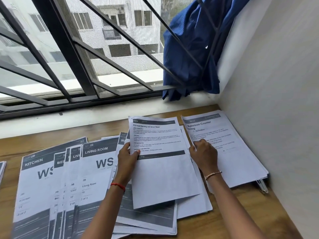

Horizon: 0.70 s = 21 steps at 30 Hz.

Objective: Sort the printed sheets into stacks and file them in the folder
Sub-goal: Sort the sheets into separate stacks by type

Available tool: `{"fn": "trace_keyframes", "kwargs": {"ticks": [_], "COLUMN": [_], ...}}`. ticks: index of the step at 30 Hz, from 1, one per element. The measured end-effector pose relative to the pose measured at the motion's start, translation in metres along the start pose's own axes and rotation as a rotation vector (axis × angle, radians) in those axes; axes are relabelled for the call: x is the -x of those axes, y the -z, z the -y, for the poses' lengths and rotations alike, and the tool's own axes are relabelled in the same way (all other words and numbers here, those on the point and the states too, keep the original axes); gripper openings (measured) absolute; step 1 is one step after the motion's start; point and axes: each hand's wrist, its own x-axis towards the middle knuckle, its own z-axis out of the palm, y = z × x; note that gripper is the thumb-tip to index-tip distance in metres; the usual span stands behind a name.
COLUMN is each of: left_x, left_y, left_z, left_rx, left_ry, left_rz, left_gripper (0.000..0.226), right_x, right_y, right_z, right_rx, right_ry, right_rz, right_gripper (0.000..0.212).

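Note:
My left hand [127,156] pinches the left edge of a printed sheet [164,176] headed "Pre-wash Sorting and Quick Wash", held tilted above a loose pile [198,202] in the middle. My right hand [203,152] pinches the left edge of the "Bathroom Counter" sheet [215,128], the top of a thick stack [241,166] against the right wall. Fanned sheets labelled "KITCHEN" [34,178] and "LIVING ROOM" [96,169] lie at the left. A white clip or folder part [262,186] pokes out under the right stack.
The wooden table [241,214] meets a white wall [276,83] on the right and a window sill with black bars [69,54] behind. A blue cloth [193,49] hangs on the bars at the back right. More paper edges [2,169] show at far left.

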Motion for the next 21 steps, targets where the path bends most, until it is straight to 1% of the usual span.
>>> {"fn": "trace_keyframes", "kwargs": {"ticks": [11, 17, 21], "left_x": [0.0043, 0.0047, 0.0073], "left_y": [-0.0007, -0.0006, -0.001], "left_z": [0.0032, 0.0048, 0.0038], "left_rx": [-0.01, -0.021, -0.024], "left_ry": [0.006, 0.02, 0.005], "left_rz": [-0.012, -0.013, 0.001], "left_gripper": [0.029, 0.029, 0.03], "right_x": [0.003, 0.002, 0.0036], "right_y": [-0.0085, -0.0072, -0.004], "right_z": [0.0011, 0.0024, 0.0036], "right_rx": [0.118, 0.106, 0.089], "right_ry": [0.014, 0.016, 0.01], "right_rz": [0.022, 0.008, 0.025], "right_gripper": [0.009, 0.009, 0.012]}}
